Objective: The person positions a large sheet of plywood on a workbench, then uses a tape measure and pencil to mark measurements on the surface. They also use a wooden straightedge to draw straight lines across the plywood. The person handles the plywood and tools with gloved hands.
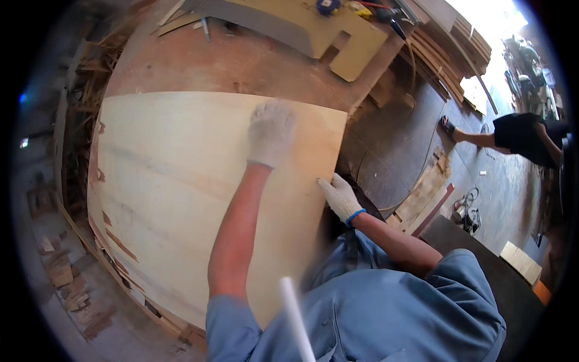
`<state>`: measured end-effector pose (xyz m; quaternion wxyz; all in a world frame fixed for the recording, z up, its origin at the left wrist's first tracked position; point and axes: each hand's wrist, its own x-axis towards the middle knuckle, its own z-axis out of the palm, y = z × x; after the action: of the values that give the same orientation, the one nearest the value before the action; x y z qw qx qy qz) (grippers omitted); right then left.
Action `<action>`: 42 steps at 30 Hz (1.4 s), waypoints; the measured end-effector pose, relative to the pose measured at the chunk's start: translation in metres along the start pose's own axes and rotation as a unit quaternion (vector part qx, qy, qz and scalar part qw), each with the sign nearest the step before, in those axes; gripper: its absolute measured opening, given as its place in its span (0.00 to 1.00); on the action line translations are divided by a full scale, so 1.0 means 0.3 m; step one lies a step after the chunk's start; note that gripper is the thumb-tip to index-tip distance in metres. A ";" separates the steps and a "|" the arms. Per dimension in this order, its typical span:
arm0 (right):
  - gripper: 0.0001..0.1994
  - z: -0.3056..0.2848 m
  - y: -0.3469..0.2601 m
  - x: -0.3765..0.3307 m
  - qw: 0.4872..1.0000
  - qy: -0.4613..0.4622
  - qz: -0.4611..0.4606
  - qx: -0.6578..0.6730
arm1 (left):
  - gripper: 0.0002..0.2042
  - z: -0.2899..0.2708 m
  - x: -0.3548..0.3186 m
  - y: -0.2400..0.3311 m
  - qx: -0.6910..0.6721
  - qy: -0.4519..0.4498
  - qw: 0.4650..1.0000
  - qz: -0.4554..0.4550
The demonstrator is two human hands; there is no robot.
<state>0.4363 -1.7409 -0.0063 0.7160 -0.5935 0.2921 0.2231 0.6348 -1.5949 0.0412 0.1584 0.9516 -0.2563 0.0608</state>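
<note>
A large pale plywood sheet [181,163] lies over a reddish-brown work table. My left hand [271,134], in a whitish knit glove, is over the sheet's far part; motion blur smears its fingers, so their pose is unclear. At the sheet's right edge is my right hand [341,198], gloved with a blue cuff. Its thumb rests on top of the edge while the other fingers are partly hidden, and it grips the sheet there. A blurred white rod [295,320] shows in front of my shirt.
Beyond the sheet, the table [181,66] carries a cut-out brown board [356,54], a blue tape measure [327,6] and a corded tool [395,24]. Stacked boards [446,54] stand at far right. Another person's leg [476,139] is on the right. Wood scraps [75,289] lie at left.
</note>
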 end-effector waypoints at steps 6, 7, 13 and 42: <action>0.19 -0.037 0.154 0.086 0.993 -0.006 -0.040 -0.111 | 0.10 0.119 0.071 0.063 -0.034 0.023 0.998 0.041; 0.19 -0.046 0.038 0.035 0.992 -0.029 -0.002 -0.122 | 0.09 0.123 0.062 0.026 -0.034 0.034 0.998 0.030; 0.20 -0.085 -0.016 0.035 0.993 -0.081 -0.014 -0.081 | 0.15 0.053 0.188 -0.152 0.109 0.077 0.980 -0.150; 0.26 -0.067 0.052 0.056 0.996 -0.070 -0.031 -0.044 | 0.25 0.157 0.108 0.307 -0.034 -0.092 0.990 0.106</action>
<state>0.4351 -1.7580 -0.0315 0.7140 -0.6164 0.2130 0.2545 0.6176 -1.7010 0.0281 0.1594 0.9148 -0.3708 -0.0190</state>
